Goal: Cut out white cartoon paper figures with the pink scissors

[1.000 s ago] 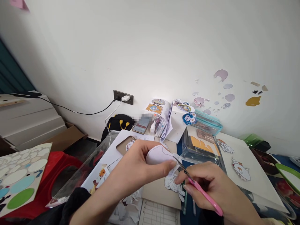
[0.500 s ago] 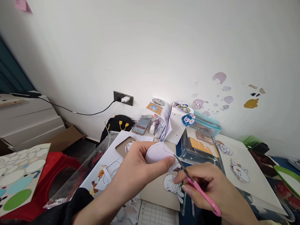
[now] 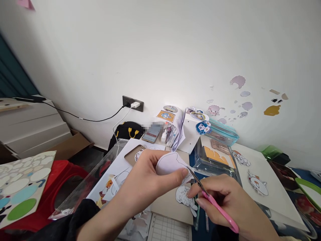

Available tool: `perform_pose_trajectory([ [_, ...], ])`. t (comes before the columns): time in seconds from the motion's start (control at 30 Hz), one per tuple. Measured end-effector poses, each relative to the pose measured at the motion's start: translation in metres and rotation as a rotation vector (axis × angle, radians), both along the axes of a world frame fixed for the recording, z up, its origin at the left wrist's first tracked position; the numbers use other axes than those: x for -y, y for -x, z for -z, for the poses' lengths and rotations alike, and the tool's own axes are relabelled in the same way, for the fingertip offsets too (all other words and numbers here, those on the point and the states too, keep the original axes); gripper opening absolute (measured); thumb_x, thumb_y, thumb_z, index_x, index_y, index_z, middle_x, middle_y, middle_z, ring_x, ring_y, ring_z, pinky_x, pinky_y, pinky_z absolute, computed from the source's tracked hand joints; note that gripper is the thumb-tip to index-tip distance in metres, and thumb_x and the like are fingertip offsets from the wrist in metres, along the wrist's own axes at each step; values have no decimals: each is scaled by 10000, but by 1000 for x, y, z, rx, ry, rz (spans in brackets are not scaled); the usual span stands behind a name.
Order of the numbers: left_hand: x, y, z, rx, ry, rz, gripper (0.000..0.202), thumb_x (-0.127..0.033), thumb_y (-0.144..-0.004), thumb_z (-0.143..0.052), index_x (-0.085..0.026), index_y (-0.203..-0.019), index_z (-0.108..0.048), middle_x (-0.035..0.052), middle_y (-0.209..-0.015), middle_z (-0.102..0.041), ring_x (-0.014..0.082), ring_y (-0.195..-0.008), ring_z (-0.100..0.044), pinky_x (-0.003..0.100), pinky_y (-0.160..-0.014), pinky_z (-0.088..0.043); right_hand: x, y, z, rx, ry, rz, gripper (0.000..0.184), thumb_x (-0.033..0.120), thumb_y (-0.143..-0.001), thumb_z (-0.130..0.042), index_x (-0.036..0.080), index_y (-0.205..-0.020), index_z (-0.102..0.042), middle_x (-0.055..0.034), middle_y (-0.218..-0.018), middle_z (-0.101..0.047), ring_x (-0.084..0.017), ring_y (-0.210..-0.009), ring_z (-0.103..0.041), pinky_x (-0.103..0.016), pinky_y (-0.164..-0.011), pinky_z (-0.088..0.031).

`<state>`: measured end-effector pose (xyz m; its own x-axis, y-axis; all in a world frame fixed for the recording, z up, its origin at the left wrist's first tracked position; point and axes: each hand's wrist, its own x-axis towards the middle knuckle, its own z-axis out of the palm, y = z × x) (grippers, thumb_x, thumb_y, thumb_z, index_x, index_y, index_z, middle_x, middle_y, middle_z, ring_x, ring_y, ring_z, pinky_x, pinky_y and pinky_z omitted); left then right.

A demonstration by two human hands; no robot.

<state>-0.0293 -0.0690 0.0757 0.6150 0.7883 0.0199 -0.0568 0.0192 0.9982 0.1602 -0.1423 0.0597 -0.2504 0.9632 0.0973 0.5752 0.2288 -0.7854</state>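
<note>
My left hand [image 3: 147,177] pinches a white paper cutout [image 3: 169,163] between thumb and fingers, its blank back turned toward me. My right hand [image 3: 225,201] is closed round pink-handled scissors [image 3: 213,201]; their metal blades touch the right edge of the cutout. Below the hands a finished cartoon cutout [image 3: 185,198] lies on brown card [image 3: 168,204].
A sticker sheet [image 3: 21,187] lies over a red stool [image 3: 60,180] at left. Clear plastic boxes [image 3: 215,157], an open sticker book [image 3: 175,124], a phone [image 3: 150,134] and a black bag [image 3: 126,131] stand behind. A white board with cutouts [image 3: 258,177] lies at right, a green dish [image 3: 309,189] beyond it.
The cutout turned slightly in my left hand and the scissors stayed at its edge. The view shifted a little.
</note>
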Motion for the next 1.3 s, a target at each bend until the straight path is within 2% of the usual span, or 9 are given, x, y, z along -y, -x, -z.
perform_pose_trajectory([
  [0.37,-1,0,-1,-24,-18,11,238,-319,-721,-672,-119,-620,-592,-16,-588,-457,99,-552,-373,203,-491,-297,3,-1,7,33,21,-14,150,96,-727,-577,174,-758,-701,69,-495,-382,-75,-433,-292,-194,-391,-260],
  [1.03,-1,2,-4,-46,-33,34,237,-305,-736,-651,-122,-613,-566,-27,-572,-427,87,-529,-329,199,-469,-261,1,0,3,52,46,-41,91,127,-742,-596,164,-702,-668,65,-487,-389,-77,-436,-309,-188,-390,-282],
  [1.3,1,-1,-7,-9,-33,-25,239,-326,-745,-666,-129,-640,-580,-23,-604,-463,101,-575,-375,201,-520,-310,3,2,2,26,51,33,106,95,-734,-582,159,-686,-653,71,-497,-351,-75,-451,-286,-193,-400,-257],
])
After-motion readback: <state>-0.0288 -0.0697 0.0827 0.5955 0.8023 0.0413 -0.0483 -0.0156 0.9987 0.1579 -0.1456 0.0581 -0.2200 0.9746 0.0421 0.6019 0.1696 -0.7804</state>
